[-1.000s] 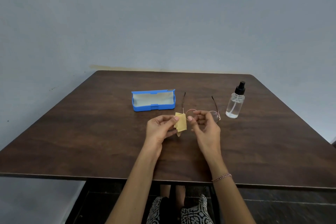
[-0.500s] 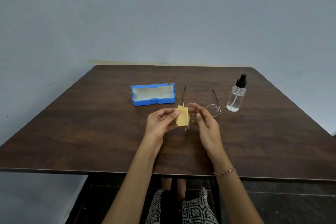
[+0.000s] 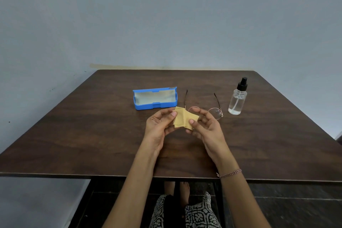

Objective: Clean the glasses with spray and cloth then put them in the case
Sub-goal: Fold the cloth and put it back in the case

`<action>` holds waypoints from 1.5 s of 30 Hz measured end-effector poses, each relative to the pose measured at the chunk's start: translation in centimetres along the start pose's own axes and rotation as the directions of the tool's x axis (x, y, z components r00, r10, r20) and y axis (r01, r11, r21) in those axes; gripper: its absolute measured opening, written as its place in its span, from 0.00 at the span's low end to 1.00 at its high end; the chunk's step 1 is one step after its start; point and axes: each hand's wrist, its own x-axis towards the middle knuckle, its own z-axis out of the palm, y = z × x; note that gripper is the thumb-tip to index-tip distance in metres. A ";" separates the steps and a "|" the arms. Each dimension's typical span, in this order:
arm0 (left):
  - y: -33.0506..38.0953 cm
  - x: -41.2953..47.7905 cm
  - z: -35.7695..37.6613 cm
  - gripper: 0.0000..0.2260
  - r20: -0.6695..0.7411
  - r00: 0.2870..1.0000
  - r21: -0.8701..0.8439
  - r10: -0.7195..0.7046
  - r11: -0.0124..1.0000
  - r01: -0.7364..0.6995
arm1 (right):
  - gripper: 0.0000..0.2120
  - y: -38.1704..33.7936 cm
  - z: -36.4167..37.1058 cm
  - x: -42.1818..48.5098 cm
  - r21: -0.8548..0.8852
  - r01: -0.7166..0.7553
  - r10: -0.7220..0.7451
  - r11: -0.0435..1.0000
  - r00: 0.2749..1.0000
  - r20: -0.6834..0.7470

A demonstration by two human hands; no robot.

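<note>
A small yellow cloth is stretched between my two hands above the table. My left hand pinches its left edge and my right hand pinches its right edge. Thin-framed round glasses lie on the table just behind my right hand, arms unfolded and pointing away; the left lens is partly hidden by the cloth and fingers. An open blue case with a pale lining sits behind my left hand. A clear spray bottle with a black pump stands upright to the right of the glasses.
Everything rests on a dark brown wooden table against a pale blue-grey wall. My knees in patterned cloth and bare feet show under the near table edge. A beaded bracelet is on my right wrist.
The cloth was folded and held mostly by my left hand; now my right hand has taken its other edge and the cloth is spread wider between both hands.
</note>
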 end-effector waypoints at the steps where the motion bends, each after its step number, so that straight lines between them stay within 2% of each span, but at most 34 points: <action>1: 0.1 0.0 -0.1 0.05 -0.026 1.000 0.021 0.006 1.000 -0.005 | 0.18 -0.1 0.0 0.0 -0.001 0.027 -0.027 1.000 0.999 -0.026; 9: 1.2 -0.5 -1.5 0.05 -0.140 0.986 0.161 0.086 0.985 -0.063 | 0.13 -0.7 0.4 0.2 -0.059 0.173 -0.179 0.983 0.975 -0.128; 14: 3.4 0.4 -3.2 0.04 -0.178 0.978 0.159 0.108 0.984 -0.080 | 0.10 -1.4 1.1 1.5 -0.055 0.171 -0.178 0.984 0.969 -0.173; 20: 5.7 3.3 -4.7 0.04 -0.328 0.933 0.265 0.145 0.963 -0.056 | 0.06 -1.3 3.6 5.0 -0.216 0.099 -0.139 0.971 0.973 -0.181; 24: 6.5 5.3 -5.1 0.07 -0.369 0.929 0.189 0.027 0.981 0.047 | 0.05 -0.3 4.9 8.3 -0.316 0.037 -0.115 0.948 0.966 -0.231; 27: 6.4 6.6 -5.4 0.09 -0.367 0.930 0.142 -0.013 0.987 0.070 | 0.08 0.2 5.2 10.3 -0.461 -0.030 -0.112 0.887 0.954 -0.277; 33: 6.5 8.8 -6.1 0.11 -0.514 0.857 0.247 0.034 0.963 0.110 | 0.10 0.5 5.7 12.5 -0.657 -0.109 -0.146 0.746 0.936 -0.321; 36: 5.9 9.8 -6.4 0.12 -0.578 0.803 0.395 0.144 0.911 0.121 | 0.10 0.5 6.2 12.8 -0.717 -0.123 -0.164 0.686 0.934 -0.318; 40: 5.1 10.4 -6.7 0.12 -0.582 0.760 0.556 0.289 0.823 0.113 | 0.08 1.6 7.1 13.2 -0.757 -0.094 -0.199 0.647 0.937 -0.286; 45: 4.4 10.9 -7.0 0.12 -0.560 0.752 0.622 0.347 0.776 0.104 | 0.09 2.9 6.9 13.6 -0.822 -0.080 -0.249 0.563 0.933 -0.261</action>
